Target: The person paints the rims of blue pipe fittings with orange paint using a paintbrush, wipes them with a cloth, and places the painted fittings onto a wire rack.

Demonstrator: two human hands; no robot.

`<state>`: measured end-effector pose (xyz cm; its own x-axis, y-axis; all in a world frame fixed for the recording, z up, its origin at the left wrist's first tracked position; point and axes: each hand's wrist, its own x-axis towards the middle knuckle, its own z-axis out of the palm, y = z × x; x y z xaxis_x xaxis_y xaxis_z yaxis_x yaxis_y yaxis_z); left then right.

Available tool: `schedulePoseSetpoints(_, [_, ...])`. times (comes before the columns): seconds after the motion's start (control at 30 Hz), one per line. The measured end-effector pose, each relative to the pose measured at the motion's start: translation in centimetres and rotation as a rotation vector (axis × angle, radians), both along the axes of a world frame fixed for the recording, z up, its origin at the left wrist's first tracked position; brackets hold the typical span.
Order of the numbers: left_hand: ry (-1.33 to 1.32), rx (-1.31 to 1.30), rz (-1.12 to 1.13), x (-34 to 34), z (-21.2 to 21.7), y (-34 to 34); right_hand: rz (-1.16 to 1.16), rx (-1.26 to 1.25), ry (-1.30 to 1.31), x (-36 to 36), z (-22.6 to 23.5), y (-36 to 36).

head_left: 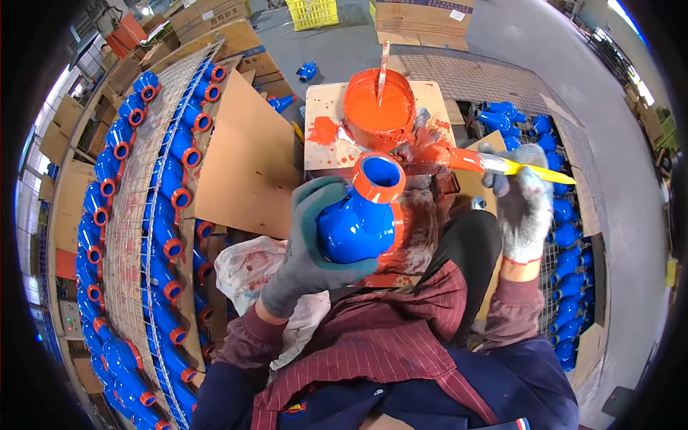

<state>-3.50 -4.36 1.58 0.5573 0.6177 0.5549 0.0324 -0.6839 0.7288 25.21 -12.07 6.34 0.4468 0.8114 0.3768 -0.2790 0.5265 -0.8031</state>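
Note:
My left hand (304, 240), in a grey-green glove, is wrapped round a blue pipe fitting (350, 223) above my lap. The fitting's open mouth faces up and away, and its collar is orange-red; a second orange-red rim shows on its right side. In a pale, stained glove, my right hand (527, 208) grips a paintbrush (469, 159) by its yellow handle. The brush points left, its bristles coated in orange-red paint, just right of the fitting's collar; whether they touch it I cannot tell. Beyond the fitting stands a pot (365, 135) of orange-red paint with a stick upright in it.
The pot rests on a paint-spotted board (326, 154). Rows of blue fittings with orange-red rims line a mesh rack (136, 215) on my left. More blue fittings (566, 258) lie on my right. A cardboard sheet (251, 158) leans beside the left rack; a stained white cloth (247, 269) lies below.

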Motion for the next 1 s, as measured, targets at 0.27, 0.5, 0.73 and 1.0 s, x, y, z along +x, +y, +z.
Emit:
schedulePoseSetpoints(0.27, [0.057, 0.352, 0.128, -1.8, 1.3, -1.7, 0.151, 0.037, -0.654, -3.6, 7.7, -0.4])
schedulePoseSetpoints(0.5, [0.059, 0.360, 0.227, -2.0, 1.1, -2.9, -0.026, -0.076, -0.585, -5.2, 6.5, -2.9])
schedulePoseSetpoints(0.73, [0.037, 0.397, 0.296, -1.7, 0.0, -2.1, -0.179, 0.213, -0.586, -8.3, 5.3, -3.6])
schedulePoseSetpoints(1.0, [-0.035, 0.414, 0.242, -2.0, -0.4, -1.4, -0.128, 0.268, -1.224, -9.1, 8.6, -2.0])
